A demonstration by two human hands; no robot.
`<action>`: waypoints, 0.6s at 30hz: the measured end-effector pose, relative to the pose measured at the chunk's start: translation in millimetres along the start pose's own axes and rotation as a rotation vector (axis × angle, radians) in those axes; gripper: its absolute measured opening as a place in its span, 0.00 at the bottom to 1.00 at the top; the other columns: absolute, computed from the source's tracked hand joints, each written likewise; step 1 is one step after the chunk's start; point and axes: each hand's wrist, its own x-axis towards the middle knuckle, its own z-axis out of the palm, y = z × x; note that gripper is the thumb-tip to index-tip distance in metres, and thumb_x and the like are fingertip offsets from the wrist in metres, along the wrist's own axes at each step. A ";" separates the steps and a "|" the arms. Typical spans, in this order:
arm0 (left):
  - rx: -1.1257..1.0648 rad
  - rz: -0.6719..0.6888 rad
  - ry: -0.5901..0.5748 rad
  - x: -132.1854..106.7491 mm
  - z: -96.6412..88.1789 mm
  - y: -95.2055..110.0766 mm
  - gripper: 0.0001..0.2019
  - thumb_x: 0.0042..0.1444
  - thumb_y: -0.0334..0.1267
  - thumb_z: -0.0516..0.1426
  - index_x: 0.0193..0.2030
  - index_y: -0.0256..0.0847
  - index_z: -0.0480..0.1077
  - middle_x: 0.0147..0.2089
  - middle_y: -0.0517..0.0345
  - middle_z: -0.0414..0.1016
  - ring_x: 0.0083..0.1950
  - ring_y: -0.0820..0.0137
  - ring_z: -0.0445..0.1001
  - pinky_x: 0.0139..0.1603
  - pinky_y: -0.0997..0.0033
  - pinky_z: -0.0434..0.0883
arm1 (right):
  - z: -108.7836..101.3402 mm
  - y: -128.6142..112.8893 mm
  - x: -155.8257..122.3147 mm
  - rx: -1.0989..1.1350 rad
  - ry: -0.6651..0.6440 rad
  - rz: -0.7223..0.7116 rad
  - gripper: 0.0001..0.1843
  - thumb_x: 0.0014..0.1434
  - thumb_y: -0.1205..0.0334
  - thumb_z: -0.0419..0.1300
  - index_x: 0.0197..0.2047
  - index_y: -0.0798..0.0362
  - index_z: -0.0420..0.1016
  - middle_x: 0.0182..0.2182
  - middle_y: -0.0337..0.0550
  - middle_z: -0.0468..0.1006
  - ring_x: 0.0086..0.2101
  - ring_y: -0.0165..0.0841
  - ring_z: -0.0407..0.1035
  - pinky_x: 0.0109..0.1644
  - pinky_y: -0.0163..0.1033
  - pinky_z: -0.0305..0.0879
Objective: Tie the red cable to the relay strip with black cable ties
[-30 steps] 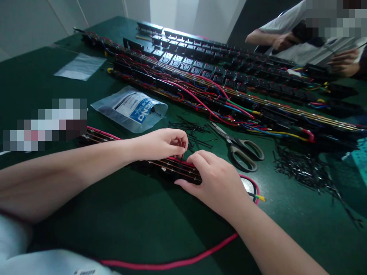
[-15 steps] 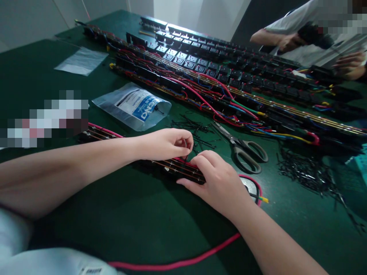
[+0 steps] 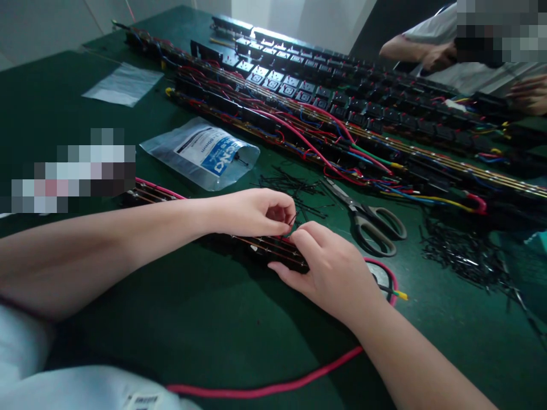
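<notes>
A long black socket strip with copper bars and a red wire lies across the green table in front of me. My left hand is curled above it, fingertips pinching a thin black cable tie. My right hand rests on the strip's right end, fingers bent, its fingertips meeting the left hand's at the tie. A red cable loops from the strip's end round toward my body.
Scissors lie just right of my hands. Loose black cable ties are scattered right and behind. A plastic bag lies left, several wired socket strips fill the back. Another person's hands work at the far right.
My left hand's fingers have opened slightly and a black tie now shows between the two hands' fingertips. My right hand's fingers have crept up toward the left.
</notes>
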 end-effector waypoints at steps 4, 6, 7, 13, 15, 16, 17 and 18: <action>-0.067 -0.015 -0.025 1.1 -2.1 -0.7 0.04 0.55 0.35 0.58 0.36 0.38 0.69 0.31 0.63 0.71 0.32 0.75 0.69 0.32 0.76 0.64 | 0.4 -1.6 1.1 -0.025 -0.031 0.033 0.17 0.55 0.52 0.67 0.39 0.54 0.69 0.30 0.42 0.74 0.30 0.37 0.67 0.31 0.39 0.58; -0.078 -0.023 -0.031 1.6 -2.6 -1.1 0.04 0.55 0.35 0.58 0.36 0.38 0.69 0.31 0.63 0.72 0.32 0.75 0.70 0.32 0.76 0.64 | 0.6 -2.0 1.2 -0.014 -0.048 0.045 0.16 0.55 0.53 0.67 0.39 0.54 0.69 0.31 0.42 0.75 0.31 0.37 0.68 0.32 0.39 0.59; -0.070 -0.024 -0.030 1.8 -2.7 -1.3 0.04 0.55 0.35 0.57 0.36 0.38 0.70 0.31 0.63 0.72 0.33 0.75 0.70 0.32 0.76 0.64 | 0.7 -2.1 1.1 -0.008 -0.056 0.050 0.16 0.56 0.53 0.67 0.39 0.54 0.69 0.31 0.42 0.75 0.31 0.37 0.69 0.32 0.39 0.59; -0.072 -0.026 -0.039 2.3 -3.3 -2.4 0.05 0.55 0.35 0.58 0.37 0.38 0.70 0.32 0.63 0.73 0.33 0.75 0.71 0.32 0.77 0.66 | 0.4 -1.4 0.5 0.004 -0.075 0.075 0.15 0.57 0.52 0.65 0.40 0.54 0.69 0.32 0.43 0.77 0.32 0.38 0.70 0.33 0.40 0.60; -0.093 -0.039 -0.039 2.5 -3.4 -2.2 0.05 0.54 0.35 0.58 0.38 0.38 0.70 0.32 0.63 0.73 0.33 0.75 0.72 0.32 0.77 0.66 | 0.0 -1.2 1.0 0.007 -0.078 0.081 0.14 0.58 0.52 0.65 0.40 0.53 0.70 0.32 0.44 0.77 0.33 0.39 0.70 0.33 0.41 0.60; -0.102 -0.047 -0.036 2.6 -3.4 -2.0 0.05 0.54 0.35 0.58 0.38 0.38 0.71 0.32 0.63 0.74 0.33 0.75 0.72 0.33 0.77 0.66 | -0.2 -1.1 1.3 0.011 -0.081 0.082 0.14 0.58 0.52 0.64 0.40 0.54 0.70 0.32 0.44 0.77 0.33 0.39 0.70 0.33 0.41 0.60; -0.111 -0.055 -0.032 2.7 -3.2 -1.9 0.06 0.54 0.35 0.58 0.38 0.38 0.71 0.33 0.62 0.74 0.34 0.75 0.72 0.33 0.77 0.67 | -0.4 -1.1 1.6 0.016 -0.084 0.082 0.14 0.59 0.52 0.63 0.40 0.54 0.70 0.33 0.44 0.77 0.33 0.39 0.70 0.33 0.41 0.60; -0.123 -0.062 -0.029 2.8 -3.0 -1.7 0.06 0.54 0.35 0.58 0.38 0.38 0.71 0.33 0.62 0.74 0.34 0.74 0.73 0.34 0.77 0.67 | -0.6 -1.2 1.8 0.023 -0.088 0.081 0.14 0.60 0.52 0.62 0.41 0.54 0.70 0.33 0.44 0.77 0.33 0.39 0.70 0.33 0.41 0.60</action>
